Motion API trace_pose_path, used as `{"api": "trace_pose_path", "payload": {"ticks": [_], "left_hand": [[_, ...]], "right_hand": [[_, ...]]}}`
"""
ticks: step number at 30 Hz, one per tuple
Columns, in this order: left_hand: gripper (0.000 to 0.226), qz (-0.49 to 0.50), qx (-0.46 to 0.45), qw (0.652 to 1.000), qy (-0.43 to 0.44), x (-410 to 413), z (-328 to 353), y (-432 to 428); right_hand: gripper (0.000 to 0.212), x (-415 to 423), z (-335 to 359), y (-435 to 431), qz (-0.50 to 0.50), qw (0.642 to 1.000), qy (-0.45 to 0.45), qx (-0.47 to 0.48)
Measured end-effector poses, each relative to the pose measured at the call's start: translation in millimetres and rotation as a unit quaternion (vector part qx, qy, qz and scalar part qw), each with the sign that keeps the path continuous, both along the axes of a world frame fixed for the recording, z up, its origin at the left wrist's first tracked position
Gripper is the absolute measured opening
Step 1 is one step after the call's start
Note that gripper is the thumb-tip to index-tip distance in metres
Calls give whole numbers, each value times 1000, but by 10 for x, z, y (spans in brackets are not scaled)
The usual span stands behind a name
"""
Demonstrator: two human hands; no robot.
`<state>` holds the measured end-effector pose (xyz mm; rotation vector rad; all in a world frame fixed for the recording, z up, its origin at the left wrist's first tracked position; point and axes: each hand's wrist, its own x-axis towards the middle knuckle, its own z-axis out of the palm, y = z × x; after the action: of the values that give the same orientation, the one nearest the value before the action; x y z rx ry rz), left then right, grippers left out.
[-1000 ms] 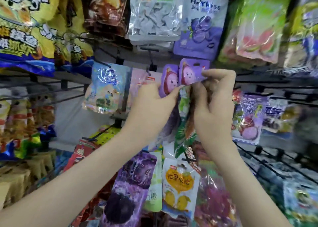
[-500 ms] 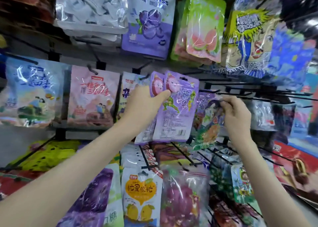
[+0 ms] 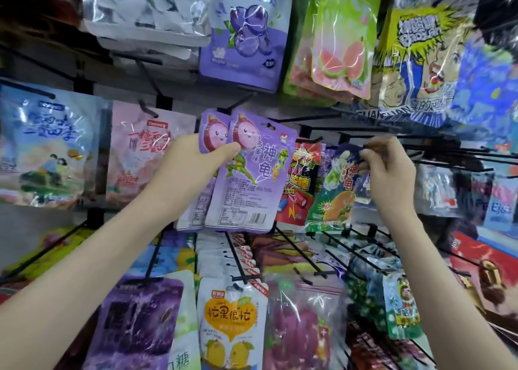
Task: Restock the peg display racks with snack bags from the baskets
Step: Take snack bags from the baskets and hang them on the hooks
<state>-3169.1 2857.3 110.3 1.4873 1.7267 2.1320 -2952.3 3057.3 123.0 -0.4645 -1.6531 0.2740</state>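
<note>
Two purple snack bags point(image 3: 246, 173) are being pinched together in the left hand point(image 3: 185, 170), thumb across the front, held up before the peg rack point(image 3: 448, 156). A green bag point(image 3: 333, 193) is being gripped at its top by the right hand point(image 3: 389, 170), fingers point(image 3: 364, 156) clenched right at a black peg.
</note>
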Motion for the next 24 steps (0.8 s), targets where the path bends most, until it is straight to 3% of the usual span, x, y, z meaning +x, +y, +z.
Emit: {"api": "trace_pose_path", "payload": {"ticks": [6, 16, 24], "left_hand": [[11, -15, -18, 1000, 0, 16, -86, -13], [25, -53, -60, 997, 4, 92, -241, 86], [23, -63, -59, 996, 4, 153, -327, 142]], "right_hand": [[18, 93, 61, 18, -17, 999, 6, 33], [21, 205, 292, -50, 22, 997, -35, -65], [21, 129, 303, 18, -36, 992, -90, -75]]}}
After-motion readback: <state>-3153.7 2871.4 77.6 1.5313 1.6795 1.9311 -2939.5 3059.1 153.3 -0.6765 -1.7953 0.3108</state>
